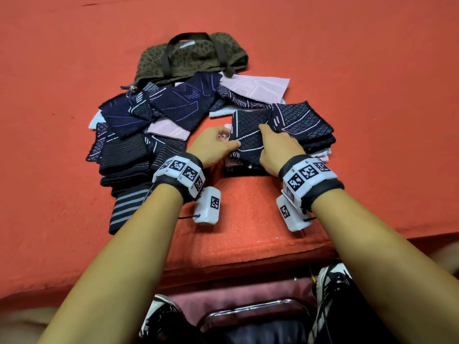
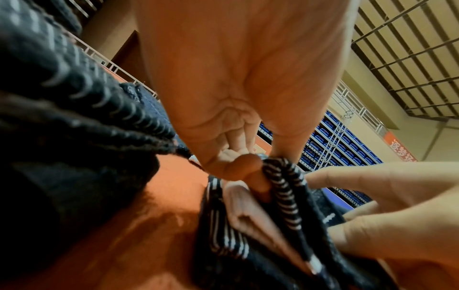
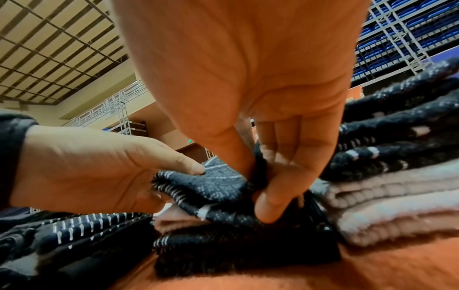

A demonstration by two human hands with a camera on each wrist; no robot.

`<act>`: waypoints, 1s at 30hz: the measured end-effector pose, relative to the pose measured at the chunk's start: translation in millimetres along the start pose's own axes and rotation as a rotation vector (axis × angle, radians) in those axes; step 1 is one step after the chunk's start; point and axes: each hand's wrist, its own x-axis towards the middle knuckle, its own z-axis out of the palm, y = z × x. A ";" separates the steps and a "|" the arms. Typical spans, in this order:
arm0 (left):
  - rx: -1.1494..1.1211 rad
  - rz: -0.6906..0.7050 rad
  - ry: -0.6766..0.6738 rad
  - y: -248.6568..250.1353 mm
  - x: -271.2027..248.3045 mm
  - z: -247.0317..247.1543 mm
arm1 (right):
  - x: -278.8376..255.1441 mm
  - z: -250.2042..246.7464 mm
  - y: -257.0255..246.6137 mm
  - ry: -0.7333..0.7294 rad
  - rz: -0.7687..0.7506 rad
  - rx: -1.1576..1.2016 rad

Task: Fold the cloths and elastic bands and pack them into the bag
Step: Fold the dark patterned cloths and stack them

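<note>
A dark navy patterned cloth (image 1: 248,131) lies on a small stack of dark and pink folded pieces near the front of the red table (image 1: 372,70). My left hand (image 1: 231,140) pinches its left edge (image 2: 280,176), thumb on top and fingers curled under. At the cloth's right side, my right hand (image 1: 268,135) pinches a fold (image 3: 223,182) between thumb and fingers. An olive leopard-print bag (image 1: 188,58) with dark handles lies flat at the back. A loose heap of navy and pink cloths (image 1: 173,103) spreads in front of it.
Another folded stack (image 1: 305,122) stands right of my hands. Black striped elastic bands (image 1: 126,157) lie at the left, one (image 1: 129,207) under my left forearm. The table's front edge (image 1: 248,247) is close; a chair (image 1: 248,311) and shoes (image 1: 330,281) are below.
</note>
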 end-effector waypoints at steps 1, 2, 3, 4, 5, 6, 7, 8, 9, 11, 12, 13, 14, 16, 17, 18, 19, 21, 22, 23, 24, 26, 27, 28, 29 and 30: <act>-0.010 -0.003 -0.002 0.8 -0.9 0.9 | -0.4 0.8 0.0 -0.002 -0.001 -0.016; -0.006 -0.007 -0.002 1.5 -1.4 1.2 | -0.6 1.0 -0.2 -0.011 -0.007 -0.034; 0.003 -0.009 0.003 2.4 -1.7 2.0 | -0.3 1.1 -0.5 -0.026 -0.013 -0.054; 0.014 -0.012 0.014 2.1 -0.1 1.8 | 0.2 1.0 -0.7 -0.043 -0.016 -0.076; 0.026 -0.016 0.026 2.7 1.1 2.2 | 0.8 0.7 -0.7 -0.055 -0.018 -0.093; 0.035 -0.019 0.049 2.1 3.6 1.7 | 1.0 0.3 -0.8 -0.061 -0.022 -0.104; 0.038 -0.014 0.073 0.7 7.0 2.4 | 0.9 0.3 -0.8 -0.063 -0.027 -0.107; 0.037 -0.006 0.093 1.3 7.7 3.0 | 0.3 0.0 -0.9 -0.065 -0.036 -0.106; 0.049 0.007 0.107 1.1 8.1 4.1 | -0.6 -0.1 -1.0 -0.071 -0.045 -0.106; 0.073 0.007 0.115 2.5 8.0 6.0 | -2.1 -0.9 -0.1 -0.086 -0.059 -0.104; 0.067 -0.001 0.110 1.9 9.1 6.0 | -2.8 -1.4 0.5 -0.090 -0.063 -0.100; 0.060 -0.004 0.098 2.3 9.2 6.4 | -3.2 -1.7 1.3 -0.089 -0.065 -0.095; 0.053 -0.013 0.089 2.4 10.0 6.5 | -3.5 -1.6 2.3 -0.083 -0.069 -0.090; 0.020 -0.019 0.071 2.9 10.3 7.2 | -4.3 -0.3 3.4 -0.066 -0.065 -0.076; 0.000 -0.021 0.065 1.4 11.3 7.9 | -4.3 1.0 2.9 -0.056 -0.061 -0.067; -0.012 -0.021 0.058 1.2 11.0 8.3 | -4.1 2.1 2.2 -0.042 -0.060 -0.059; -0.022 -0.015 0.053 1.0 11.1 8.5 | -3.3 3.2 1.2 -0.029 -0.059 -0.057; -0.048 -0.006 0.068 -2.1 13.0 7.8 | -1.5 3.7 -1.5 0.002 -0.057 -0.060; -0.057 -0.011 0.086 -2.2 12.9 7.0 | -0.9 3.4 -2.2 0.019 -0.060 -0.062; -0.057 -0.019 0.108 -3.3 13.9 6.7 | -0.1 3.2 -2.2 0.039 -0.062 -0.065; -0.042 -0.026 0.127 -3.6 14.4 6.3 | 0.4 3.2 -1.8 0.057 -0.065 -0.072; 0.019 -0.031 0.138 -3.7 15.3 5.9 | 0.5 3.1 0.1 0.083 -0.071 -0.088; 0.036 -0.026 0.142 -4.9 16.4 5.6 | 0.0 3.1 0.8 0.091 -0.074 -0.095; 0.040 -0.021 0.143 -5.6 16.8 5.6 | -0.4 2.8 1.5 0.098 -0.078 -0.097; 0.044 -0.021 0.146 -6.3 17.4 5.6 | -0.5 2.4 2.1 0.104 -0.085 -0.095; 0.050 -0.015 0.153 -8.0 18.3 5.5 | -0.7 1.6 2.1 0.111 -0.095 -0.093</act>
